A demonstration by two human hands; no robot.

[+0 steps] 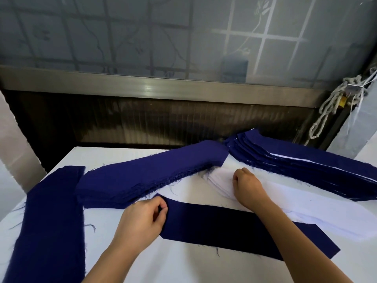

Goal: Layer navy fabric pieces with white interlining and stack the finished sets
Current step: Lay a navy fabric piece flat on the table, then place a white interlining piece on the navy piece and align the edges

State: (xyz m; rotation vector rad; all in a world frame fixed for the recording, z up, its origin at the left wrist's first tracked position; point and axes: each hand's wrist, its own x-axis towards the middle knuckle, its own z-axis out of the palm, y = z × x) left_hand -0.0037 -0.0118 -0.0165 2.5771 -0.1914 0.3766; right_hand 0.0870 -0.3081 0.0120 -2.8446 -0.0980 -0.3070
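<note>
Head: frayed navy strip, white interlining

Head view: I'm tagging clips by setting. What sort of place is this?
Likely a small garment workshop's prep table: a pile of cut navy pieces, white interlining under the right hand, and a stack of layered navy-and-white sets beside a window. The left hand pinches one navy strip.

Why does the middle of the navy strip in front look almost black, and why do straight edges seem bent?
Head view: a shadow, likely the person's own, falls across the navy strip between the left hand pinching it and the right hand gripping the white interlining; daylight comes from the frosted window; the wide-angle lens bows the sill.
</note>
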